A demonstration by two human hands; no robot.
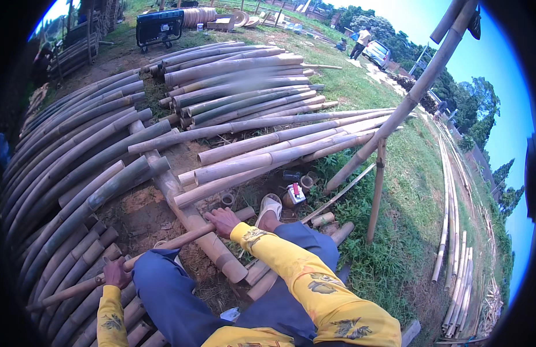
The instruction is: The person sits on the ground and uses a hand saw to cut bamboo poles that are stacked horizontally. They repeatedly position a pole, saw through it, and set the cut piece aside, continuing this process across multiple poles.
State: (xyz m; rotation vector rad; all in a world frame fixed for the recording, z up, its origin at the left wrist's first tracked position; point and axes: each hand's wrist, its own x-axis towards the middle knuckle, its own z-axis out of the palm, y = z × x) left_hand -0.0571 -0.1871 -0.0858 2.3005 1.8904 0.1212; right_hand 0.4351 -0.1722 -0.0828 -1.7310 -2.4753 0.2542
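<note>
A slim bamboo pole (178, 240) slants across in front of me, from the lower left up to the middle. My left hand (116, 272) is closed around it beside my left knee. Farther along, close to its upper end, my right hand (223, 222) has its fingers curled over the same pole. Beneath that end lies a thicker bamboo log (223, 258), which the pole crosses. My right foot, in a pale sandal (270, 203), is just beyond the right hand.
Long bamboo poles (65, 173) are piled on the left, with another stack (233, 75) ahead. A leaning post (395, 118) rises at right. Near my foot is a white box (296, 194) with a red item on it. Farther off are a generator (159, 28), a person (362, 41) and a car (377, 53).
</note>
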